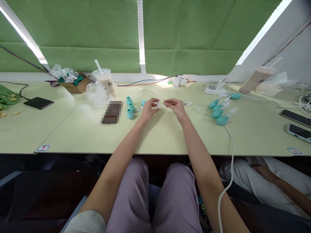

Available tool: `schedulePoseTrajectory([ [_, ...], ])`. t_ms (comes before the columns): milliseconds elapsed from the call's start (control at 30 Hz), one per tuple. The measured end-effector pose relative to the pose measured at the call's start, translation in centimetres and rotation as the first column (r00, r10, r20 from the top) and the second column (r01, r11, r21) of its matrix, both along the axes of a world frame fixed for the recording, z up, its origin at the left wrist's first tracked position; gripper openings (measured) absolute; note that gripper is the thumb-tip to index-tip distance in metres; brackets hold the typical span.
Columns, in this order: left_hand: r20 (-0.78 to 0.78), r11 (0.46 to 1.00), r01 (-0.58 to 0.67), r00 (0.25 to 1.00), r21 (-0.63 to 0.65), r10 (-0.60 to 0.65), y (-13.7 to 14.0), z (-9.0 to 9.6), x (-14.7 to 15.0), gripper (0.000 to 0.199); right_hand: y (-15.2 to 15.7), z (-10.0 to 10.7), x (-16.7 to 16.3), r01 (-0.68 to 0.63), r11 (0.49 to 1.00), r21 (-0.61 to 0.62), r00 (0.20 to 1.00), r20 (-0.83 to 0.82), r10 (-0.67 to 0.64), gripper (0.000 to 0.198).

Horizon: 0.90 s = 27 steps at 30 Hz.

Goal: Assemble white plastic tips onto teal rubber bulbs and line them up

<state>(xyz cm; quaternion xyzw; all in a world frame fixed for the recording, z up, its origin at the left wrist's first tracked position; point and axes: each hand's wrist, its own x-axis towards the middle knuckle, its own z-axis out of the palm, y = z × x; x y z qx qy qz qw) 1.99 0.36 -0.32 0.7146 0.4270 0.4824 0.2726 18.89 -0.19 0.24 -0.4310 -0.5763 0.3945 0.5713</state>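
Both my hands are stretched out over the pale green table (97,132). My left hand (148,109) pinches a small clear plastic piece (158,104) between its fingertips. My right hand (175,106) is just to its right, fingers curled and pinched on the end of a thin clear tube (148,93) that loops away behind the hands. A teal bulb (143,103) peeks out behind my left hand. Three more teal bulbs (130,108) stand to the left of it.
A row of teal bulbs with white tips (218,112) lies at the right, with a white cable (230,142) running off the table's edge. A drink cup (105,81), cardboard box (77,84), clear bags (96,94) and phones (297,118) lie around. Another person's leg and hand (264,173) are at lower right.
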Motion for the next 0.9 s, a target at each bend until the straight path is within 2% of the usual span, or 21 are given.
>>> schedulePoseTrajectory([
  [133, -0.069, 0.994, 0.007, 0.998, 0.108, 0.0, -0.3, -0.1, 0.2, 0.04, -0.2, -0.2, -0.9, 0.002, 0.997, 0.081, 1.0, 0.001, -0.002, 0.019],
  [233, -0.084, 0.988, 0.015, 0.996, 0.154, -0.002, -0.4, -0.1, 0.4, 0.04, -0.6, 0.0, -1.4, 0.082, 0.987, 0.135, 0.993, 0.078, -0.093, 0.016],
  [333, -0.087, 0.985, 0.009, 0.996, 0.174, 0.007, -0.4, -0.2, 0.5, 0.04, -1.0, 0.2, -1.8, 0.161, 0.972, 0.174, 0.973, 0.138, -0.186, 0.016],
  [600, -0.082, 0.983, -0.001, 0.996, 0.181, 0.016, -0.9, 0.0, 0.7, 0.048, -1.6, 0.4, -2.3, 0.227, 0.946, 0.232, 0.94, 0.201, -0.275, 0.016],
  [767, -0.109, 0.986, -0.025, 0.993, 0.162, 0.044, -1.2, 0.2, 0.8, 0.053, -1.5, 0.6, -2.3, 0.185, 0.966, 0.183, 0.959, 0.181, -0.218, 0.021],
  [900, -0.144, 0.982, -0.016, 0.989, 0.188, 0.044, -1.5, 0.3, 0.9, 0.053, -0.7, 0.1, -1.9, 0.129, 0.99, 0.059, 0.991, 0.017, -0.131, 0.032],
])
